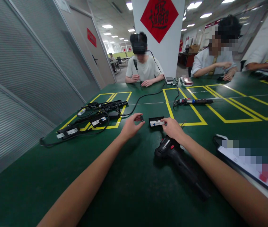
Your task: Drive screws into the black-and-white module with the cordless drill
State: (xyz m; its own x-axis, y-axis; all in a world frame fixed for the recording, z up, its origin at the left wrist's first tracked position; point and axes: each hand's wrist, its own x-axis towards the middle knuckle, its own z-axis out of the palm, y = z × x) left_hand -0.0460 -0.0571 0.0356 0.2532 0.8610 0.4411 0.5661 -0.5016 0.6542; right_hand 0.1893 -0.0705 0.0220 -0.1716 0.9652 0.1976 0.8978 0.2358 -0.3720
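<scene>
My left hand (132,127) is raised over the green table, thumb and fingers pinching a small dark piece (141,118) too small to name. To its right, my right hand (172,128) grips the right end of a small black case (156,122) with a white and blue part showing in it. The case and the dark piece are apart. Just below my right hand lies a black handheld tool (179,162) with a long grip and red buttons; my right forearm passes over its right side.
Black cabled devices (100,116) lie tangled at the left on the green table (115,176). A pen-shaped tool (195,101) rests ahead, inside yellow tape. A blurred phone-like object (249,167) is at right. Across the table sit a person in a headset (143,63) and other people.
</scene>
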